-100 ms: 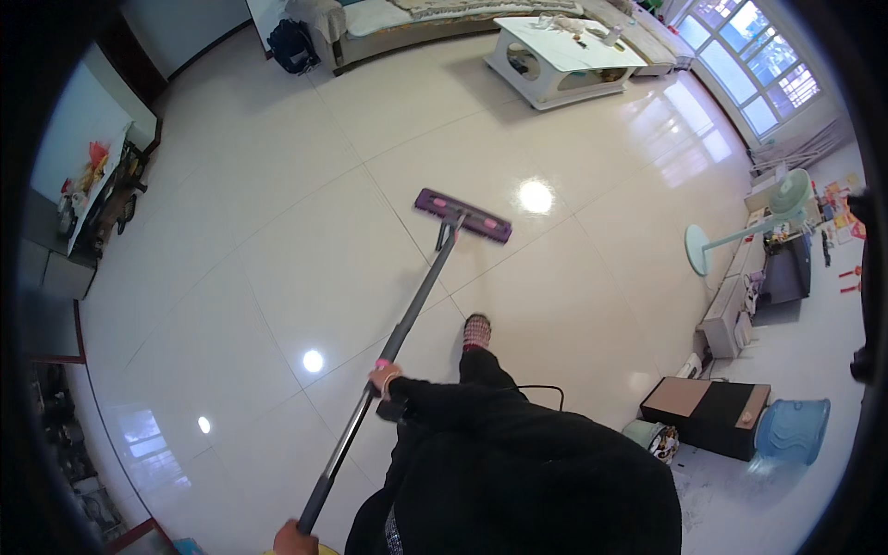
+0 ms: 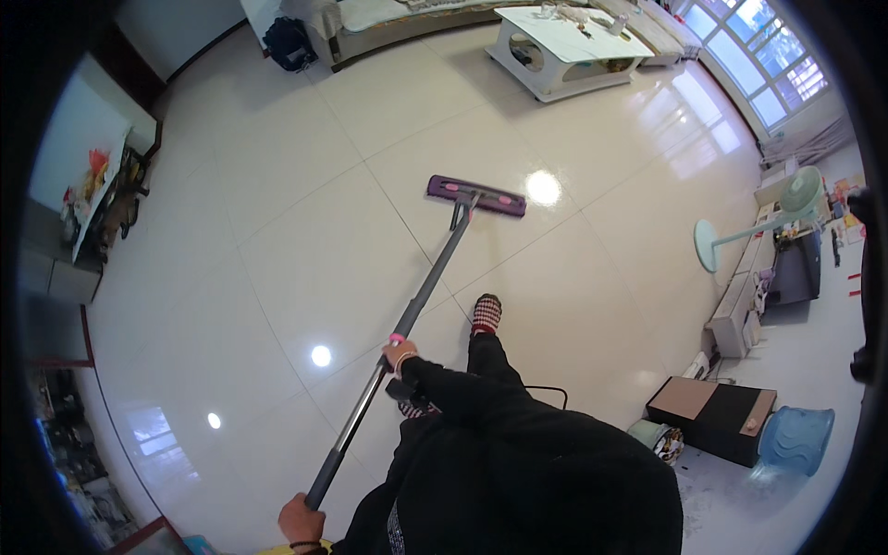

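Note:
A flat mop with a long grey-and-silver handle slants across the view. Its purple rectangular head lies on the glossy cream tile floor ahead of me. My left hand is closed round the dark grip at the handle's near end, a dark bracelet at its wrist. Further up, by a pink collar, my right hand wraps the shaft, its black-sleeved arm reaching across my body. My checked slipper stands right of the shaft; the other shows partly beneath my right arm.
A white coffee table stands ahead, near a sofa and a dark backpack. To the right are a pale green fan, a brown-and-black box and a blue water bottle. A cluttered side table is at left.
The mop head has slid a little forward and to the right, with both hands still on the handle. More of my left hand and part of my second slipper now show.

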The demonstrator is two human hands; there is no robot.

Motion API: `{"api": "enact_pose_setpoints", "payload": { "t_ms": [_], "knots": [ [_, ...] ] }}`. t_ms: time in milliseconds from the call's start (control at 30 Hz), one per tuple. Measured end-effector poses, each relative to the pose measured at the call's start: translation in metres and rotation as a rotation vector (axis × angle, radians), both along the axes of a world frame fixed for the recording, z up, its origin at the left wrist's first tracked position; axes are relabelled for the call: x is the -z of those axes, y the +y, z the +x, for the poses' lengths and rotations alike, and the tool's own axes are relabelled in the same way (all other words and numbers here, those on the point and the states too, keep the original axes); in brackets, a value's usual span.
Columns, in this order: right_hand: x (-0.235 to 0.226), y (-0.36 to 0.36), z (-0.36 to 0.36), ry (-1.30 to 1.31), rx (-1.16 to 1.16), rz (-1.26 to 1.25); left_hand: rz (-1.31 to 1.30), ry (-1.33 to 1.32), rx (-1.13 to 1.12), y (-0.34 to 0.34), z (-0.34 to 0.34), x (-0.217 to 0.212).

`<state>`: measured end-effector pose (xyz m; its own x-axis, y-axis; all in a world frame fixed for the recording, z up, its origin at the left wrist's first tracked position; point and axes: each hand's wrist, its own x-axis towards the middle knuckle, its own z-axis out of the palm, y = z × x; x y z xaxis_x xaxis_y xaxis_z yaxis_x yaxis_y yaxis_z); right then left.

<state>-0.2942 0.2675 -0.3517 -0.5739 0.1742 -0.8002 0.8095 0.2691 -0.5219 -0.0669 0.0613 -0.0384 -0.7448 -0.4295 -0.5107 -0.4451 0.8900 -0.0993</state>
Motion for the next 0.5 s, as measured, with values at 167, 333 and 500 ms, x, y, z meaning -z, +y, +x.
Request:
{"api": "enact_pose_setpoints", "payload": {
  "t_ms": [167,333,500],
  "knots": [
    [0.001,0.096,-0.105,-0.051,0.31,-0.087,0.054,-0.026,0.134,0.098,-0.132,-0.006],
    [-0.032,0.235,-0.227,0.072,0.398,0.047,0.137,-0.053,0.346,0.216,-0.275,-0.012],
    [-0.044,0.347,-0.338,0.099,0.802,-0.184,0.115,0.074,0.602,0.324,-0.417,0.018]
  ]
}}
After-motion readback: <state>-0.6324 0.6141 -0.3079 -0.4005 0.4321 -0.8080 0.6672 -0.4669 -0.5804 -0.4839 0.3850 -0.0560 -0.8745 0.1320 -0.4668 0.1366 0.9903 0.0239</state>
